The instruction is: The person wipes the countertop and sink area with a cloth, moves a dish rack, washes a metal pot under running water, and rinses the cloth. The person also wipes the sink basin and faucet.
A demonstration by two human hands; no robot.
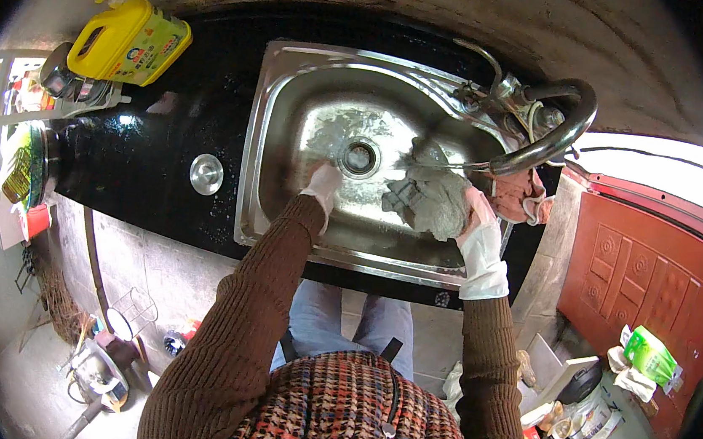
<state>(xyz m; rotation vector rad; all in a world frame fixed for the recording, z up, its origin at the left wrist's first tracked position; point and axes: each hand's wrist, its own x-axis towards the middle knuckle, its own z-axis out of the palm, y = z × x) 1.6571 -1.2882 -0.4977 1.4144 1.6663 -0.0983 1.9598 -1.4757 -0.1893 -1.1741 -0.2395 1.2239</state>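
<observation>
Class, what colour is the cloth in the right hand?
The cloth is grey, seen in the head view.

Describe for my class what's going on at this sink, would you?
A person stands at a metal sink, their right hand gripping a bunched grey cloth below the faucet. Their left hand is over the basin near the drain, with nothing visibly held. A pinkish cloth lies at the sink's right edge.
</observation>
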